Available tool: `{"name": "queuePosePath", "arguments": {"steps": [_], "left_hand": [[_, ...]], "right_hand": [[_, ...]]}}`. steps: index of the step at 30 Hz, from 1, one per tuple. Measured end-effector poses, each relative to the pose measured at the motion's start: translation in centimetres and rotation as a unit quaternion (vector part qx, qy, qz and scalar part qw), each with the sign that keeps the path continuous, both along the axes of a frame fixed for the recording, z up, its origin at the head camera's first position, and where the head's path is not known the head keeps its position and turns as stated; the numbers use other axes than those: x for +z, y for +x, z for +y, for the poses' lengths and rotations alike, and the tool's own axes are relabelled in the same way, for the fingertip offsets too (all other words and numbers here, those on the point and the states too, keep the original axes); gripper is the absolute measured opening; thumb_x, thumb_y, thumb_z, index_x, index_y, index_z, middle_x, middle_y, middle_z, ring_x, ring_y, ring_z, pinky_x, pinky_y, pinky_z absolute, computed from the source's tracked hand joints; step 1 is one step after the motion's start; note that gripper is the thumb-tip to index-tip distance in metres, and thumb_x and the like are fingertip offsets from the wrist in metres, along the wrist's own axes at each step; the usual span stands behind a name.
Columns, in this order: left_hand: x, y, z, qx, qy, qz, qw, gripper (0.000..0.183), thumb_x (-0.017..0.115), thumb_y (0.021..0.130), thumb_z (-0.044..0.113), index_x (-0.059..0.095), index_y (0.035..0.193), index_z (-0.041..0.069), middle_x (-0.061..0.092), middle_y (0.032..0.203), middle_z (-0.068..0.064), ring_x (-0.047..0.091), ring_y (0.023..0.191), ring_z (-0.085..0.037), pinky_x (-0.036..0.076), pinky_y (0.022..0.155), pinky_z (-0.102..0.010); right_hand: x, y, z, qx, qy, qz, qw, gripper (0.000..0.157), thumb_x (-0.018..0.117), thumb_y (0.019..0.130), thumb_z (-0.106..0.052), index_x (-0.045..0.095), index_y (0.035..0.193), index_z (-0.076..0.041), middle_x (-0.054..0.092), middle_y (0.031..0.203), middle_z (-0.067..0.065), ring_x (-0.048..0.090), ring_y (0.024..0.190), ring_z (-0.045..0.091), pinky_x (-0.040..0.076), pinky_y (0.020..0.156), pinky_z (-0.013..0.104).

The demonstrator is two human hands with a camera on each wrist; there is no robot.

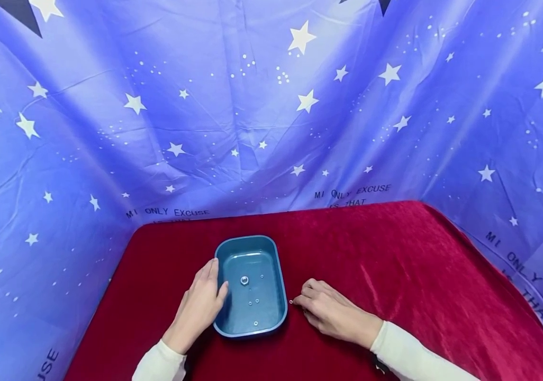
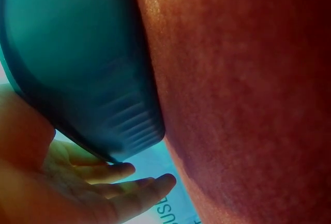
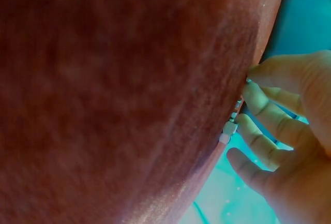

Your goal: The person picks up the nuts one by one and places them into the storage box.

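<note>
A blue tray (image 1: 251, 334) stands on red cloth. My left hand (image 1: 198, 301) rests at its left rim, thumb over the edge, fingers fairly straight; in the left wrist view these fingers lie along the outside of the tray wall (image 2: 88, 53). Inside are one large hex nut (image 1: 244, 280) and several much smaller nuts (image 1: 255, 323). Just right of the tray, my right hand (image 1: 331, 312) pinches a tiny nut (image 1: 291, 301) between thumb and forefinger, close to the cloth. The right wrist view shows several metal nuts (image 3: 230, 128) on the cloth by the other fingers, mostly hidden by the hand in the head view.
Red velvety cloth (image 1: 386, 259) covers the table. A blue curtain (image 1: 238, 106) printed with white stars hangs behind it and along both sides. The tray's raised right wall stands just left of my right fingertips.
</note>
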State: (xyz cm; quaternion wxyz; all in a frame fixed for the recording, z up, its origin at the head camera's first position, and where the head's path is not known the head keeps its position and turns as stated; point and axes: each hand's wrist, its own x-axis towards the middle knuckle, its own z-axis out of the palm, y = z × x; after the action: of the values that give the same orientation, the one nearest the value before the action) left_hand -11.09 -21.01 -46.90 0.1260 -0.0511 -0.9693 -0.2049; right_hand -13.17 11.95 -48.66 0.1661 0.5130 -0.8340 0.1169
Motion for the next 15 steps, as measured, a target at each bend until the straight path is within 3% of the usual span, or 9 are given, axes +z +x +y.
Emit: {"name": "queuePosePath", "arguments": {"steps": [15], "left_hand": [[-0.17,0.10,0.16,0.001,-0.008,-0.018,0.9998,0.070,0.063,0.098,0.027,0.035,0.154,-0.004,0.039,0.157,-0.021,0.042,0.141,-0.037,0.050,0.098,-0.055]], "right_hand": [[0.59,0.18,0.48,-0.012,0.008,-0.002,1.000,0.029,0.070,0.083,-0.007,0.074,0.111,-0.014,0.060,0.092,-0.006,0.052,0.093,0.013,0.050,0.083,0.031]]}}
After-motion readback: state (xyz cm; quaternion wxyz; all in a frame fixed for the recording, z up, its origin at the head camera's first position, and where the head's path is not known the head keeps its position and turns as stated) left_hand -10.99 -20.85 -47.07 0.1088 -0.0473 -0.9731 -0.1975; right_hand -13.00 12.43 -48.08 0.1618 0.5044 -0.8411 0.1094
